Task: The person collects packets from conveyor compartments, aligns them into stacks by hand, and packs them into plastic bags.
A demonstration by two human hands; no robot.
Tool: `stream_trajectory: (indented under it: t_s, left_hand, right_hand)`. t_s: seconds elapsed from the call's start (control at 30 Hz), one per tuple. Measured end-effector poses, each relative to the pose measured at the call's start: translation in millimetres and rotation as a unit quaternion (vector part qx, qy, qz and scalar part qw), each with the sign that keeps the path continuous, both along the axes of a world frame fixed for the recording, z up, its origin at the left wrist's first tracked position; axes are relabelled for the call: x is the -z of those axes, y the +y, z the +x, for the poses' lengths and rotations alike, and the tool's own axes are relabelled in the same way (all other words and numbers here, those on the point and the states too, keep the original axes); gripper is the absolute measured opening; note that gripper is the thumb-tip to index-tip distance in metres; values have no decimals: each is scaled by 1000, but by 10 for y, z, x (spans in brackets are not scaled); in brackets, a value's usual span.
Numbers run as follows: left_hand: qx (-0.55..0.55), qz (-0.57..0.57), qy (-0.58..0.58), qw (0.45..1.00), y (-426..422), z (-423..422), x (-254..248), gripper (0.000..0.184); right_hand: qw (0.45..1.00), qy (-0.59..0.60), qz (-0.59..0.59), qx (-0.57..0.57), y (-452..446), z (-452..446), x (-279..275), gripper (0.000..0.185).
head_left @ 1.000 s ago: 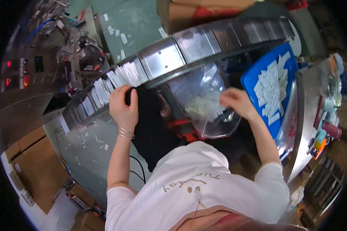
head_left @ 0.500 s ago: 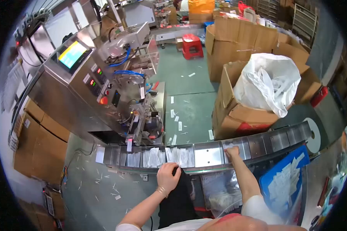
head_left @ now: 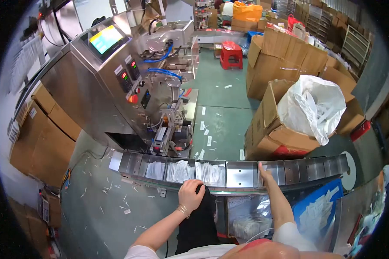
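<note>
My left hand (head_left: 191,195) rests on my black-clad knee (head_left: 203,216), just in front of the curved metal conveyor (head_left: 241,174); its fingers are bent and slightly apart, with nothing seen in them. My right hand (head_left: 263,171) reaches into a conveyor compartment right of the middle, its fingers close together beside a few pale pieces; what it holds, if anything, is too small to tell. White slips (head_left: 210,173) fill several compartments on the left. Below the conveyor, a clear plastic bag (head_left: 251,216) holds pale pieces, and a blue tray (head_left: 338,190) carries many white slips.
A metal machine (head_left: 112,86) with a lit screen stands at the left. Behind the conveyor is a carton (head_left: 259,129) with a white bag (head_left: 311,108) in it. A red stool (head_left: 231,56) stands farther back. Slips lie scattered on the green floor.
My right hand has moved from above the clear bag forward to the conveyor. The view has tilted up, showing the machine and cartons. My left hand stays by my knee.
</note>
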State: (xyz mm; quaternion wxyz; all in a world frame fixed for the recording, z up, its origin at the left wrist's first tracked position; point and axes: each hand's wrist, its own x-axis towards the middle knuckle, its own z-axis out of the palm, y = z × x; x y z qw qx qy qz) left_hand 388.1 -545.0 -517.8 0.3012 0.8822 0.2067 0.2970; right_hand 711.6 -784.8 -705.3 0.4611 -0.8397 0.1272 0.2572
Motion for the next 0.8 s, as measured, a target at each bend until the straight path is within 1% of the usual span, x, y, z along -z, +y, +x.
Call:
stream_trajectory:
  t_s: [0.07,0.1,0.17,0.2,0.27,0.3,0.33,0.4,0.43,0.47,0.53,0.57,0.6,0.63,0.67,0.7,0.73,0.77,0.8]
  left_hand:
    - [-1,-2,2,1000,-16,-3,-3,15]
    - [-1,-2,2,1000,-27,-5,-3,15]
    - [-3,-6,0,1000,-43,5,-5,14]
    - [-1,-7,1,1000,-47,11,-1,14]
    - [2,-8,8,1000,-63,23,12,14]
    - [5,-8,8,1000,-74,31,10,14]
    - [9,-9,10,1000,-90,42,7,15]
    - [15,-8,9,1000,-116,81,6,15]
    - [16,-6,2,1000,-140,103,13,15]
    - [17,-4,-4,1000,-169,111,20,15]
    - [24,7,-9,1000,-220,135,-3,14]
    - [29,18,-17,999,-239,150,-14,13]
    - [30,19,-16,999,-254,174,-9,13]
    - [33,-7,-18,999,-274,193,3,13]
    - [35,-34,-19,999,-293,200,2,14]
    - [40,-92,32,994,-305,208,-24,23]
    - [40,-91,35,994,-324,227,-78,23]
    - [61,-321,-67,943,-343,264,-164,29]
    - [80,-528,-167,829,-362,310,-273,34]
  right_hand:
    - [996,26,60,-54,-96,118,191,90]
    - [996,26,60,-53,-162,164,247,90]
    - [974,179,130,-44,-207,143,129,76]
    - [974,180,130,-42,-221,120,84,76]
    - [973,124,176,-86,-133,-110,-409,61]
    - [989,97,103,-33,-128,-7,-149,56]
    - [990,96,103,-30,-143,28,5,56]
    - [994,-46,53,-83,-180,67,174,61]
    - [985,-159,18,-61,-68,-240,-402,52]
    - [985,-159,18,-59,-48,-235,-416,52]
    - [981,-191,35,-6,-14,-260,-407,45]
    - [977,-194,83,-18,69,-513,-991,44]
    - [964,-153,215,27,133,-573,-1058,43]
    - [950,-133,283,15,243,-823,-1465,42]
    - [936,-129,328,-18,341,-1053,-1756,42]
    - [919,-102,380,-40,444,-1271,-1936,41]
    - [903,-66,419,-71,537,-1492,-2041,41]
    - [897,-78,421,-110,622,-1740,-2162,40]
    - [879,-102,452,-116,692,-2006,-2235,39]
